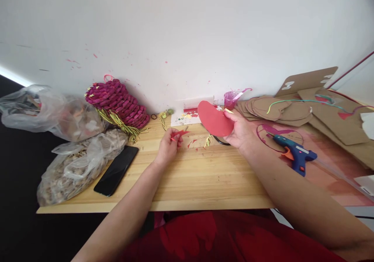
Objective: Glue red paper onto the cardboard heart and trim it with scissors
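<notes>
My right hand [238,131] grips a red heart-like paper shape [214,118] by its right edge, held up above the table. A small yellowish piece shows by the thumb. To the left, my left hand [171,144] is closed on red paper scraps [181,133], whose pointed ends stick out past the fingers. Small red bits [193,142] lie on the wood between the hands. Behind the red shape is a white sheet [177,118] with small colored stars. A black loop-like object [221,140] is partly hidden under my right hand.
Left: plastic bags [78,168], a black phone [116,171] and a stack of magenta woven pieces [119,102]. Right: a blue glue gun [298,153], cardboard shapes [269,108] and cardboard sheets [336,118]. A purple cup [230,100] stands near the wall. The wooden table [204,184] ends near my body.
</notes>
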The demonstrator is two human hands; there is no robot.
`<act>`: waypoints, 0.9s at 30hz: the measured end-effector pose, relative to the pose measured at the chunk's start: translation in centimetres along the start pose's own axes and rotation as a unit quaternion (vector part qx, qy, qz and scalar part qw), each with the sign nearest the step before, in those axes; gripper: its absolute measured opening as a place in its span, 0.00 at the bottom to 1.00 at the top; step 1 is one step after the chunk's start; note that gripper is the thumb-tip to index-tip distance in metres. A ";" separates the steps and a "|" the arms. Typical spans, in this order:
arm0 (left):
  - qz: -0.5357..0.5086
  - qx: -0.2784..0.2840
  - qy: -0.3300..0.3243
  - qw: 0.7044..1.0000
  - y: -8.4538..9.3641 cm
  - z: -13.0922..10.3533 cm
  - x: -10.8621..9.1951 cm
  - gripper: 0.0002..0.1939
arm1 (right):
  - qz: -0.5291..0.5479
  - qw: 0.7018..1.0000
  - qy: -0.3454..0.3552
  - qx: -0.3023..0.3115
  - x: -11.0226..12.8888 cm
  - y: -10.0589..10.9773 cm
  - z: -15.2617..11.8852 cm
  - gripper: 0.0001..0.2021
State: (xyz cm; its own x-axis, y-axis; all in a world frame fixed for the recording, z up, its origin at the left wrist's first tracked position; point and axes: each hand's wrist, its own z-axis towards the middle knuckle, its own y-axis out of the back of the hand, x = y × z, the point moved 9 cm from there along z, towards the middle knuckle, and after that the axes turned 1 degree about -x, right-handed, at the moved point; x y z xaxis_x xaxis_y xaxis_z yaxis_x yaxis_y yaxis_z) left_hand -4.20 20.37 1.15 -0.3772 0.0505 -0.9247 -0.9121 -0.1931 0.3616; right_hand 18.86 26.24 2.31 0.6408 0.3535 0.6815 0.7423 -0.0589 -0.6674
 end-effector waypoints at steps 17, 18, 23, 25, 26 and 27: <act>0.321 0.091 -0.089 0.938 -2.6 -2.0 -2.1 0.15 | -0.002 0.998 0.059 0.017 1.6 0.3 0.6 0.05; 0.318 0.092 -0.093 0.939 -2.7 -1.9 -2.2 0.15 | -0.003 0.998 0.059 0.016 1.6 0.4 0.6 0.06; 0.254 0.068 -0.104 0.959 -2.9 -0.6 -2.5 0.15 | -0.001 0.998 0.062 0.004 1.8 0.7 0.7 0.04; 0.243 0.082 -0.096 0.962 -3.5 -0.1 -2.5 0.16 | -0.006 0.998 0.066 0.006 1.8 0.7 0.7 0.04; 0.243 0.092 -0.090 0.962 -3.8 0.0 -2.5 0.16 | -0.007 0.998 0.067 0.008 1.8 0.6 0.7 0.04; 0.247 0.099 -0.081 0.960 -4.1 0.1 -2.5 0.16 | -0.007 0.998 0.068 0.011 1.8 0.6 0.7 0.04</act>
State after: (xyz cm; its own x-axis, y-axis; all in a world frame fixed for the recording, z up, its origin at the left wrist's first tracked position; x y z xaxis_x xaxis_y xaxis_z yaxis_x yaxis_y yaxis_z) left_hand 0.46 21.11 1.98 -0.7773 0.1561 -0.6094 -0.6217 -0.0431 0.7820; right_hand 20.33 27.50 2.99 0.6517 0.2246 0.7245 0.7483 -0.0342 -0.6625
